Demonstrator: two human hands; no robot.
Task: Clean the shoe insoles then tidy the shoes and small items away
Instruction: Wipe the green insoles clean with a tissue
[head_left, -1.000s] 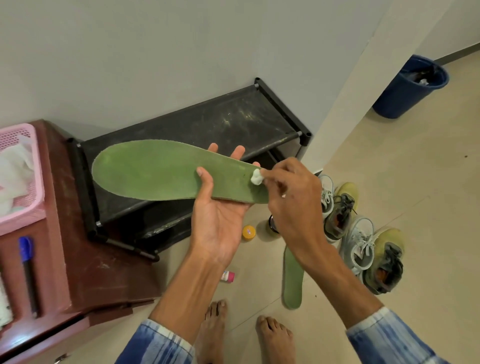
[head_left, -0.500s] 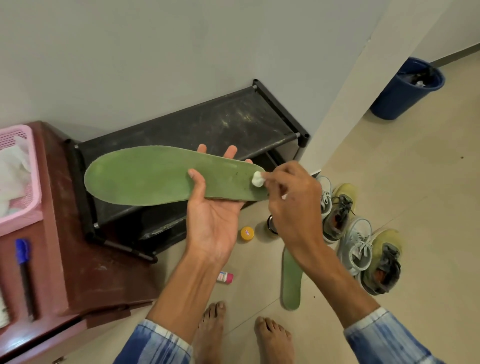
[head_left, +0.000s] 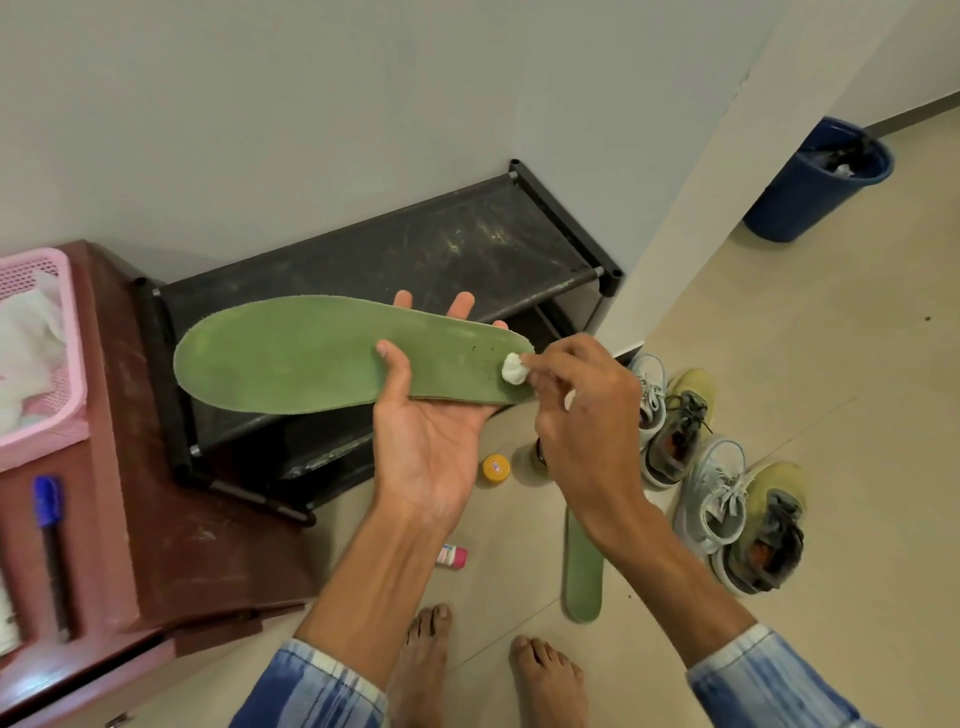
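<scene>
Wiping long green foam insole (head_left: 311, 358): left grip (head_left: 426, 441) clamps it thumb-on-top, long axis left-right; right grip (head_left: 587, 415) pinches small white cotton wad (head_left: 514, 369) on its right end.

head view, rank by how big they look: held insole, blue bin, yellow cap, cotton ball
1. held insole
2. blue bin
3. yellow cap and cotton ball look about alike, so unranked
</scene>
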